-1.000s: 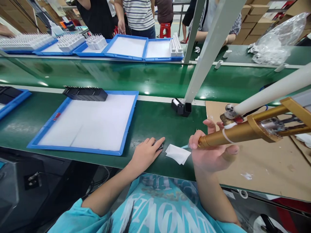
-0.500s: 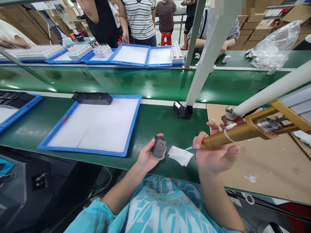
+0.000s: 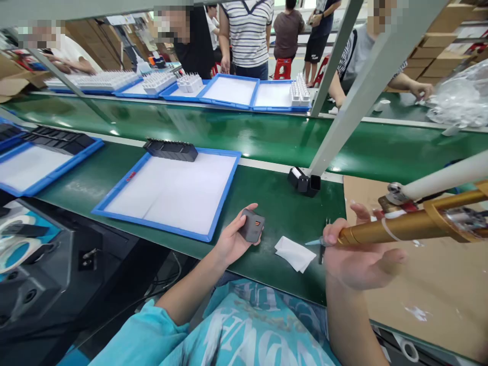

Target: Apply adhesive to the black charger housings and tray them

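A: Where is the black block (image 3: 251,225)?
B: Above the worktop's (image 3: 267,195) front edge, pinched in the left hand's (image 3: 231,243) curled fingers. It looks light, rigid and smooth, and is best gripped by its sides.
A: The right hand (image 3: 360,262)?
B: Half-open, thumb pinning the gold tool (image 3: 400,227).

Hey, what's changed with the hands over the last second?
The left hand, which lay flat on the green table over the small dark block, closed on it and lifted it clear. The right hand still grips the gold tool, its tip near the white paper, which has not moved. The blue tray is unchanged.
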The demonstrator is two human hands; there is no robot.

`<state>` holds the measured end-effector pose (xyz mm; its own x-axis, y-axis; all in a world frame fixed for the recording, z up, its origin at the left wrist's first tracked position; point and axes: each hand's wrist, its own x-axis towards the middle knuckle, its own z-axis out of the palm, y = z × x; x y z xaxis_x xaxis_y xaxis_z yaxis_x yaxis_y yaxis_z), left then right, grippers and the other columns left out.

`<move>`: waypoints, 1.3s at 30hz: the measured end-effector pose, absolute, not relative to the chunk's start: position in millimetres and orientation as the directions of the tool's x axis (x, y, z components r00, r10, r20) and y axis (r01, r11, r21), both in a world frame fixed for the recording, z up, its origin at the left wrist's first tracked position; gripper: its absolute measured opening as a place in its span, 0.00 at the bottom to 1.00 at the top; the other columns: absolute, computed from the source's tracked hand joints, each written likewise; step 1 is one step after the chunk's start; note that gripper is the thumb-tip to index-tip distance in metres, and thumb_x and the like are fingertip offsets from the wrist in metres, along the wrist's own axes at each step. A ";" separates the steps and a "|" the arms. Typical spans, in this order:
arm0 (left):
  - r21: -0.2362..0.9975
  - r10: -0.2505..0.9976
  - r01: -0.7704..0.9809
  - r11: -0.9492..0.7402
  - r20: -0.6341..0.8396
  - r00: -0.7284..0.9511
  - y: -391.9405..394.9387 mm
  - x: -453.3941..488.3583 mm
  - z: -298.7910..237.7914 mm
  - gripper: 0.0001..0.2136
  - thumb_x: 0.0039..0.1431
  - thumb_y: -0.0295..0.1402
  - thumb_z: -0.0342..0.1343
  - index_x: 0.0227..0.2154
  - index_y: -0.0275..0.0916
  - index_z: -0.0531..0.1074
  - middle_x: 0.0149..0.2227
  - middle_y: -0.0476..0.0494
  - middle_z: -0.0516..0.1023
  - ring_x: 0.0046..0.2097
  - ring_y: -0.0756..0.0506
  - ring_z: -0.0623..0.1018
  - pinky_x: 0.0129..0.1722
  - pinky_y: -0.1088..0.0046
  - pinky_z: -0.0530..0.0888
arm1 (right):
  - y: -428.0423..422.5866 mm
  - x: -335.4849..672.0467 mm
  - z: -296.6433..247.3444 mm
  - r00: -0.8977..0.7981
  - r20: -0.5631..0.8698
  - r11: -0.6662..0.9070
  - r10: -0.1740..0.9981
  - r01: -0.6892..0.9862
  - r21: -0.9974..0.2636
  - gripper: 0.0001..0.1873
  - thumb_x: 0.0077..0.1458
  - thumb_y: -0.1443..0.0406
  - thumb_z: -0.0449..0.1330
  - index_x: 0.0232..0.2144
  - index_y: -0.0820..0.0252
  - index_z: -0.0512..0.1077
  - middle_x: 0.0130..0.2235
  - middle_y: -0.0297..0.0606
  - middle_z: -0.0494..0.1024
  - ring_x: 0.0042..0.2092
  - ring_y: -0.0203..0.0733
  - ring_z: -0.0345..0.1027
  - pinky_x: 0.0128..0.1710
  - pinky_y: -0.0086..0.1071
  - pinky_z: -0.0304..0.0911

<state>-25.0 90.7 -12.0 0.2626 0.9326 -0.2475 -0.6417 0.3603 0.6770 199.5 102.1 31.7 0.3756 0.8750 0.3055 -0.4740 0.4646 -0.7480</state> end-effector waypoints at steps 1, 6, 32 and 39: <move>0.767 0.950 -0.560 0.312 -0.238 0.203 93.1 -32.0 -11.3 0.25 0.57 0.43 0.59 0.56 0.45 0.63 0.36 0.46 0.71 0.35 0.47 0.73 0.28 0.74 0.69 | 102.1 200.3 31.4 0.387 0.308 0.473 0.869 -0.466 -0.748 0.25 0.50 0.45 0.55 0.47 0.47 0.69 0.46 0.34 0.71 0.19 0.35 0.65 0.18 0.36 0.57; 0.895 0.997 0.443 -0.049 0.071 -0.033 136.8 -94.0 -1.5 0.29 0.63 0.43 0.51 0.64 0.44 0.52 0.44 0.42 0.72 0.42 0.43 0.73 0.43 0.67 0.69 | 104.4 203.4 30.2 0.454 0.303 0.500 0.838 -0.415 -0.760 0.23 0.49 0.47 0.56 0.46 0.46 0.73 0.46 0.35 0.72 0.20 0.40 0.66 0.18 0.39 0.56; 0.548 0.779 0.596 -0.587 0.182 0.600 315.8 -19.1 -6.1 0.35 0.48 0.37 0.64 0.61 0.44 0.60 0.61 0.40 0.66 0.61 0.40 0.66 0.59 0.64 0.63 | 100.9 198.6 29.5 0.468 0.314 0.502 0.826 -0.358 -0.788 0.21 0.51 0.49 0.50 0.45 0.44 0.69 0.52 0.36 0.69 0.21 0.34 0.63 0.20 0.36 0.53; 0.635 0.795 0.593 -0.495 0.056 0.604 314.3 29.6 0.6 0.17 0.47 0.35 0.64 0.41 0.38 0.72 0.36 0.44 0.78 0.37 0.42 0.77 0.37 0.69 0.70 | 95.4 205.2 28.5 0.461 0.326 0.501 0.825 -0.333 -0.799 0.22 0.52 0.49 0.47 0.46 0.46 0.69 0.49 0.36 0.70 0.20 0.34 0.63 0.18 0.35 0.52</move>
<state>29.6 314.3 0.6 0.6039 0.7950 0.0564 0.5929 -0.4954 0.6348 205.2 95.4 28.5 0.4613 0.8253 0.3257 -0.3325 0.5011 -0.7989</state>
